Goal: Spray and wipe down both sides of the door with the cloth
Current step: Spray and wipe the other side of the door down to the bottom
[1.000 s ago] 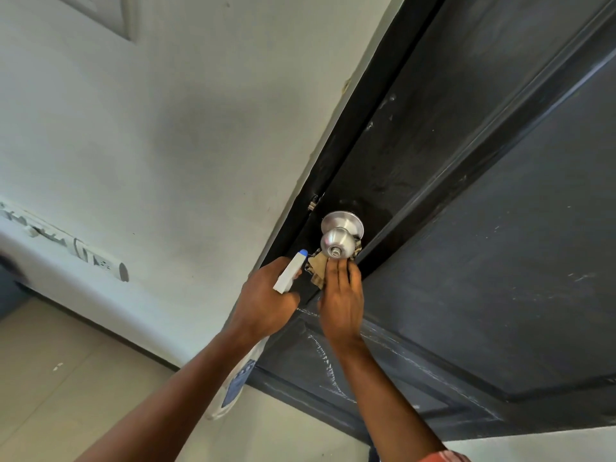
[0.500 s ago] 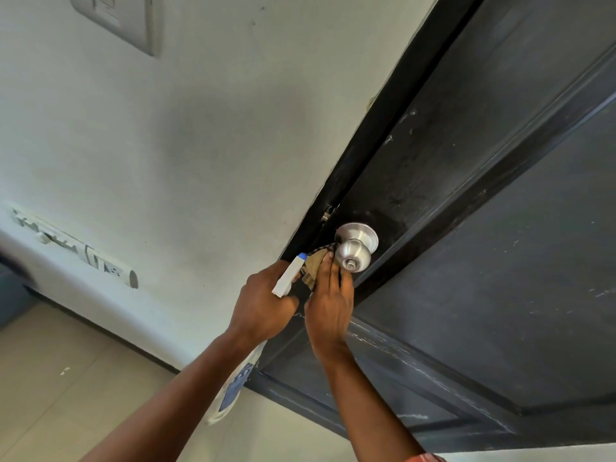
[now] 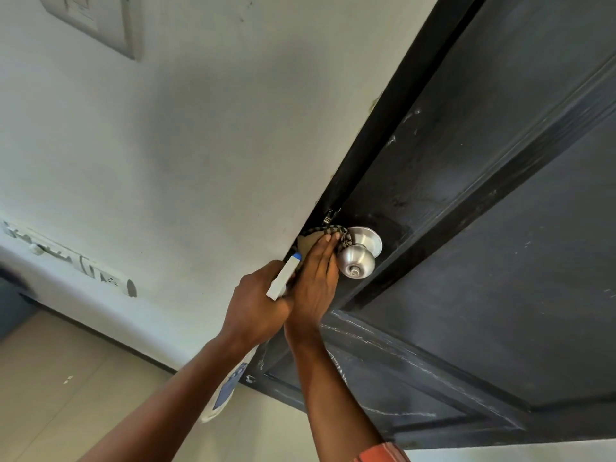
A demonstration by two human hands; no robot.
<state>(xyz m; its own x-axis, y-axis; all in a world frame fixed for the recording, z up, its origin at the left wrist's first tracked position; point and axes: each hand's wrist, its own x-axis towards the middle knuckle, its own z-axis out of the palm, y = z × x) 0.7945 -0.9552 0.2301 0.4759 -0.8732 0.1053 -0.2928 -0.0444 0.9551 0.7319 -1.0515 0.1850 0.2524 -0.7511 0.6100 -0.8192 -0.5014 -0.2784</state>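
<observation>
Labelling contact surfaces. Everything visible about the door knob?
The door knob is a round, brushed silvery metal ball with a small button at its centre, on a short neck over a backing plate. It sits near the edge of the dark door. The patterned cloth drapes its left side, pressed there by the right hand, fingers straight. The left hand, gripping the spray bottle, is clear of it.

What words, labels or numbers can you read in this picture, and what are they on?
No text can be read.
On the white plastic spray bottle: blue label, print too blurred.
On the white wall switch plate: nothing legible.
On the white socket strip: marks too small.
On the black wooden door: only white scuffs.
</observation>
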